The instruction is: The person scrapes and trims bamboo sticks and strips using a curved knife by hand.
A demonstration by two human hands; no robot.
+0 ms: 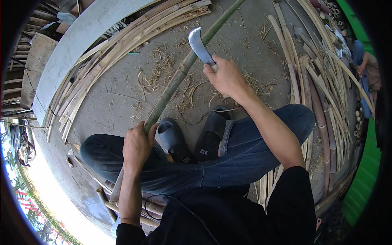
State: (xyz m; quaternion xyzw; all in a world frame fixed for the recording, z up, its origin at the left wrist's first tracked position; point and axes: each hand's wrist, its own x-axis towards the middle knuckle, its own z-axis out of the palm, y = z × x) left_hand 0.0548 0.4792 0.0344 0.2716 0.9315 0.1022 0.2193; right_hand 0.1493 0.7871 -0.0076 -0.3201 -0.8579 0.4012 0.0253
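A long green bamboo pole (pixel 170 90) slants from beside my left thigh up to the top right of the head view. My left hand (pixel 137 143) is wrapped round its lower part, near my left knee. In my right hand (pixel 227 76) is a billhook knife (pixel 198 44) with a curved steel blade, its hooked tip pointing up and left. The blade lies over or right beside the pole; whether its edge touches the bamboo I cannot tell. My fist hides most of the knife's handle.
Bundles of split bamboo strips (pixel 107 59) lie at the left, and more bamboo strips (pixel 326 98) at the right. Curly shavings (pixel 163 67) litter the concrete floor (pixel 110 110). My feet in grey slides (pixel 172 132) stand below the pole. Another person (pixel 369 73) is at the far right, by a green sheet (pixel 367 171).
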